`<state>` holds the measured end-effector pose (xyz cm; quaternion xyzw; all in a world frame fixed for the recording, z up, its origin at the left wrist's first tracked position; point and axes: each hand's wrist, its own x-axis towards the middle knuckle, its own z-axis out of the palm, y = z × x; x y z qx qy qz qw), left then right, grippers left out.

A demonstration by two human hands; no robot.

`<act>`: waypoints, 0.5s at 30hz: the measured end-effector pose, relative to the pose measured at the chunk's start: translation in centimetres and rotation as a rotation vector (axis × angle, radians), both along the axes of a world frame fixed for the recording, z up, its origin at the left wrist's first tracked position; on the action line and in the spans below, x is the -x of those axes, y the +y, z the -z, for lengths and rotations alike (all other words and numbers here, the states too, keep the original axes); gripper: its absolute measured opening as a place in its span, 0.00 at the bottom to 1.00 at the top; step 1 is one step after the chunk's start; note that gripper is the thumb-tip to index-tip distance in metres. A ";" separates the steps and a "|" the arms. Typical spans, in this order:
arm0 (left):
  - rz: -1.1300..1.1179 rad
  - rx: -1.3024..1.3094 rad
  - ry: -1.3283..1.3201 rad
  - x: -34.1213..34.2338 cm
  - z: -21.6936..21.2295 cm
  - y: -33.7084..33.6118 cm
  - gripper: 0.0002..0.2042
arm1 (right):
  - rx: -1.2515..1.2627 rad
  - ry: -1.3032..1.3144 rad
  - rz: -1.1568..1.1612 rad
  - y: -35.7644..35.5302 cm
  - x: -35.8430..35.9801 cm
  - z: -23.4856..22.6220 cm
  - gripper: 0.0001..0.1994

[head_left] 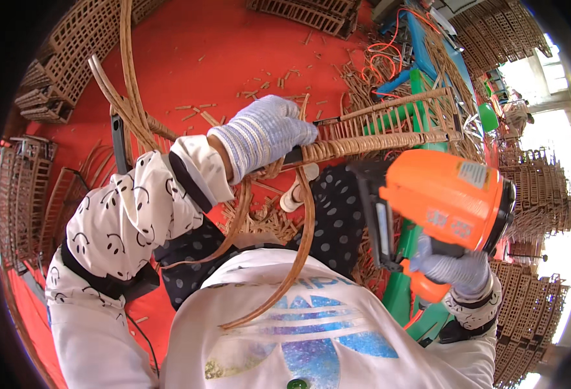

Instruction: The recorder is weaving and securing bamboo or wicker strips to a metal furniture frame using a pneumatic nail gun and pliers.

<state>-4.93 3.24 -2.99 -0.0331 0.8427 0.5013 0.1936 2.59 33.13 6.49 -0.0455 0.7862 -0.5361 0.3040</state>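
Observation:
My left hand point(266, 133), in a pale blue and white striped knit glove, is closed on the near-left end of a wicker rack frame point(369, 144), which has a wrapped rail and a row of thin slats. Long brown rattan strips point(306, 249) hang from beneath that hand, one curving across my shirt. On the right, my gloved right hand point(452, 267) grips the handle of an orange nail gun point(444, 194) with a black nose and magazine. The gun is apart from the frame, to its near right. The left fingertips are partly hidden behind the frame.
Brown lattice racks point(71, 58) are stacked at the far left, with more at the right point(532, 318). Cut rattan scraps point(279, 223) litter the red floor point(227, 45). A green stand point(399, 292) is under the gun; an orange hose point(386, 48) coils near a blue frame point(421, 39).

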 end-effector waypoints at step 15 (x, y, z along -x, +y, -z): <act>0.055 -0.042 0.010 -0.3 -0.3 0.1 0.14 | -0.516 0.779 -0.633 -2.5 1.3 0.6 0.24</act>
